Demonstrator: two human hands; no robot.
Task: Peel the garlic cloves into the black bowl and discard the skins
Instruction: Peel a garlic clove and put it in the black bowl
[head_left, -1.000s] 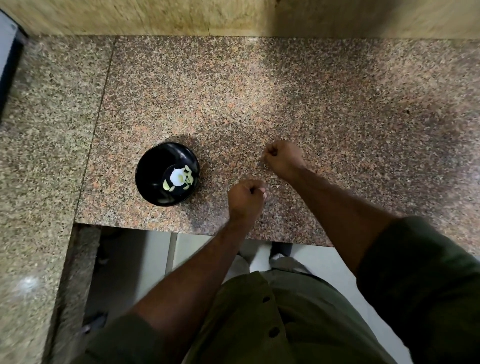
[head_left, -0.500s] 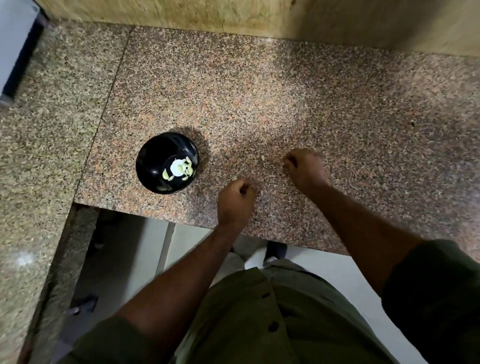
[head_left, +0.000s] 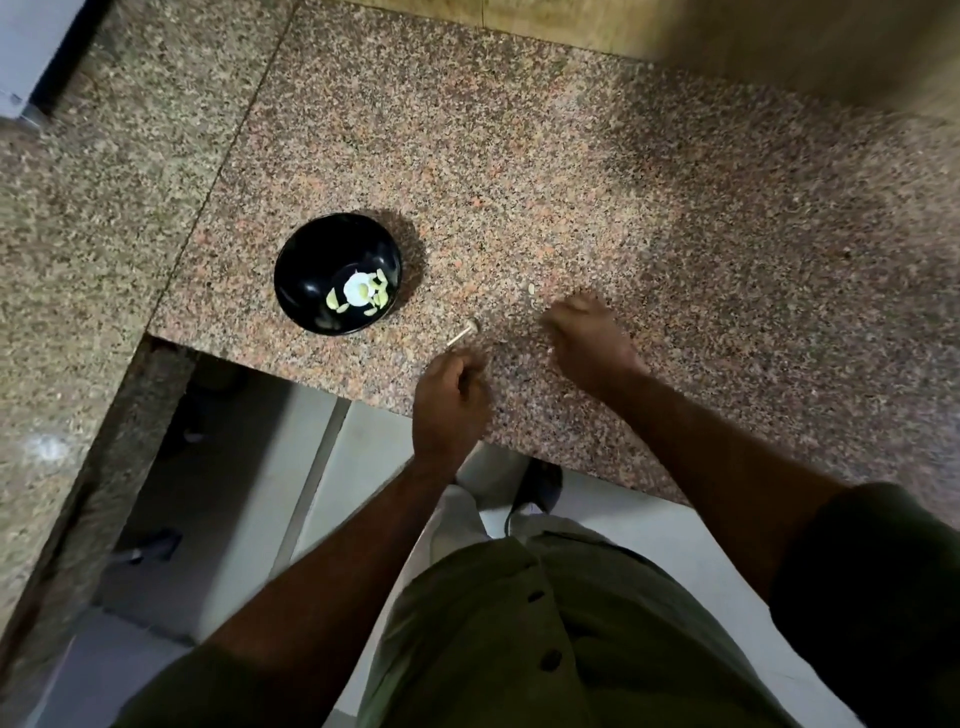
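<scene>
The left hand (head_left: 451, 397), drawn back toward the speckled granite counter (head_left: 571, 182) edge, pinches a pale garlic stalk (head_left: 462, 334); the right hand (head_left: 587, 340), curled, seemingly gathers skins. A scrap (head_left: 531, 289) now lies exposed. Beyond, peeled cloves (head_left: 363, 299) sit in the round black bowl (head_left: 311, 270).

The counter (head_left: 597, 182) is seen as polished speckled granite, with a faint sheen. The black bowl (head_left: 311, 260) appears glossy and smooth. The garlic cloves (head_left: 382, 299) look pale and smooth. The shirt (head_left: 545, 649) is matt olive cloth.
</scene>
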